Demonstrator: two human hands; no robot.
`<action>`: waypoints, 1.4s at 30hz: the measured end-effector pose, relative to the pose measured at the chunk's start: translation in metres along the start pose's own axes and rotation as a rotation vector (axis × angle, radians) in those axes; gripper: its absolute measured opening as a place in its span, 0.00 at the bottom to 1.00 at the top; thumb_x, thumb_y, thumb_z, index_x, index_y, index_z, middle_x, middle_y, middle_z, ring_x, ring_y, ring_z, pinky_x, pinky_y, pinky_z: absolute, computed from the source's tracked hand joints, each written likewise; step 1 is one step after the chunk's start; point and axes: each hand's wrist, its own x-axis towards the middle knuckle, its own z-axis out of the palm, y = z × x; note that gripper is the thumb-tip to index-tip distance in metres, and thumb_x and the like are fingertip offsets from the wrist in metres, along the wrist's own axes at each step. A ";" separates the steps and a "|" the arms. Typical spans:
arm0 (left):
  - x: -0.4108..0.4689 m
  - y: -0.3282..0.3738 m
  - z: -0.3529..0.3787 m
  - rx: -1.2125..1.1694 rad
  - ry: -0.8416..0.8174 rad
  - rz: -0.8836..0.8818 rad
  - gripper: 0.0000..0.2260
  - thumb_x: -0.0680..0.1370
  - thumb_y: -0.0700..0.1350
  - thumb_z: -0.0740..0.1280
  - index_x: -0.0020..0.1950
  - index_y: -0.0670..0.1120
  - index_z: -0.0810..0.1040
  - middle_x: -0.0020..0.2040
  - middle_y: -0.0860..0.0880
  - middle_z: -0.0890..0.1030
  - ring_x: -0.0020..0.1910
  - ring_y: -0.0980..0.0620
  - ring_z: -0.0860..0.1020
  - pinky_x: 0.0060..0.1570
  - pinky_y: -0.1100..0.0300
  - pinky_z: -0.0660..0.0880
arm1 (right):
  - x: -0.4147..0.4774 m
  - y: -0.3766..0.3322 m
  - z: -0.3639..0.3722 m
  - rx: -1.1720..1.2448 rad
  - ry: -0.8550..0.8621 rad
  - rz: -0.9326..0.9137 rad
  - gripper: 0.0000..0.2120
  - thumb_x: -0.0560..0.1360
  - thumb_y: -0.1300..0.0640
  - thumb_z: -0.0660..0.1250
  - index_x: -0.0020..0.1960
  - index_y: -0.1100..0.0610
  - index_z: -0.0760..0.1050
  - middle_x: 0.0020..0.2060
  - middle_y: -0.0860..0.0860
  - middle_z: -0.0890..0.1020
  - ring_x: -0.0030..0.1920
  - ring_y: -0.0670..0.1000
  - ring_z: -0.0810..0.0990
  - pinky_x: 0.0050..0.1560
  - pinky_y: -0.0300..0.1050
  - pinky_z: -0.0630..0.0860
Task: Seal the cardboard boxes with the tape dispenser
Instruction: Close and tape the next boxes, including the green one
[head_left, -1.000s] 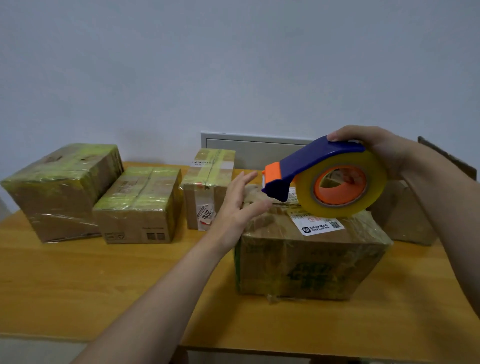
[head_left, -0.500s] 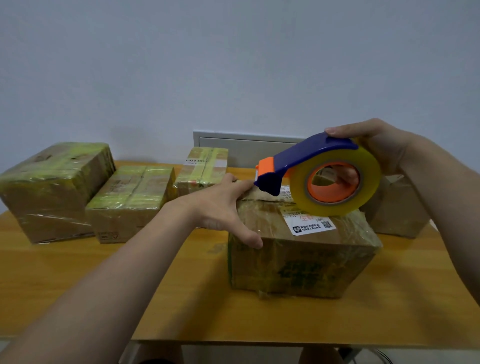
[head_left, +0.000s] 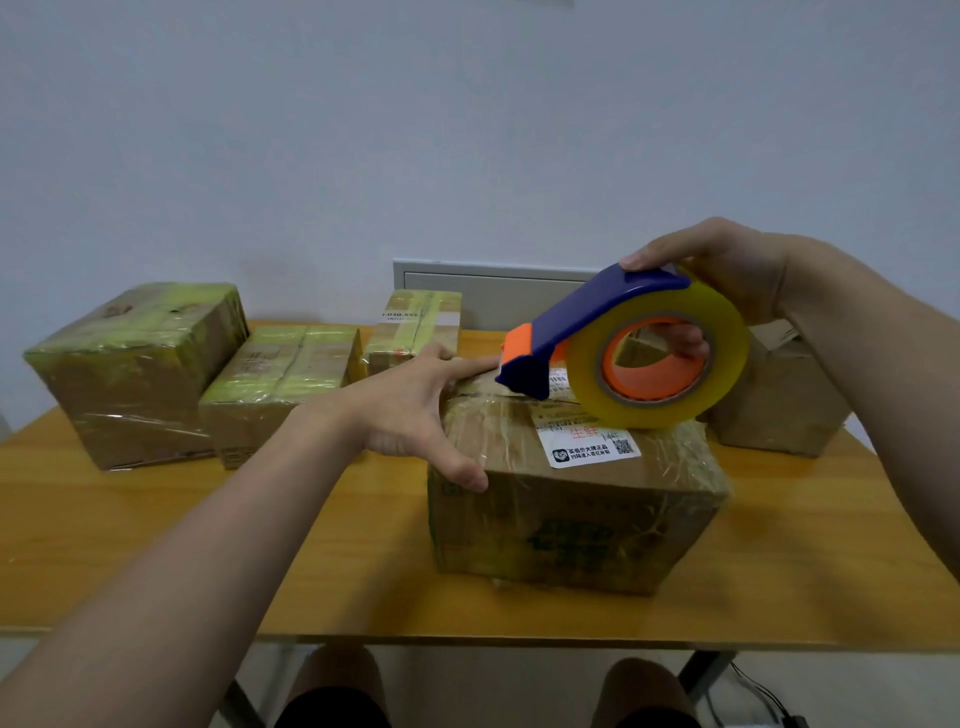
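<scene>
A plain pale wall with a grey panel backs the wooden table.

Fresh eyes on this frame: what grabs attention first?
The blue-and-orange tape dispenser with its yellowish roll, gripped by the right hand, at the top of the near cardboard box, centre right. The left hand rests on that box's left edge. Three taped boxes stand at the table's back left.

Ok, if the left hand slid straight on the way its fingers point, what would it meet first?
Probably the blue-orange nose of the tape dispenser, just beyond the fingertips of the left hand on the box; depth is unclear.
</scene>
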 end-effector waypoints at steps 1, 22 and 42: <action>-0.003 -0.003 -0.001 -0.012 -0.005 -0.019 0.58 0.52 0.71 0.81 0.79 0.70 0.59 0.66 0.58 0.63 0.69 0.51 0.67 0.70 0.54 0.68 | -0.004 0.000 -0.002 -0.005 0.006 0.001 0.27 0.63 0.36 0.78 0.41 0.61 0.83 0.26 0.58 0.78 0.25 0.55 0.77 0.31 0.46 0.78; 0.042 0.069 0.033 0.365 0.056 0.051 0.52 0.56 0.85 0.60 0.73 0.57 0.69 0.67 0.56 0.76 0.64 0.49 0.73 0.67 0.48 0.70 | -0.017 0.036 -0.016 0.117 0.172 -0.016 0.21 0.66 0.41 0.75 0.52 0.56 0.85 0.50 0.60 0.85 0.44 0.59 0.84 0.45 0.52 0.82; 0.046 0.074 0.025 0.457 -0.114 -0.078 0.61 0.54 0.88 0.55 0.83 0.66 0.45 0.81 0.52 0.59 0.78 0.44 0.61 0.77 0.39 0.59 | -0.056 0.088 -0.035 0.124 0.101 -0.067 0.22 0.64 0.35 0.77 0.39 0.54 0.85 0.25 0.53 0.79 0.22 0.50 0.75 0.26 0.43 0.75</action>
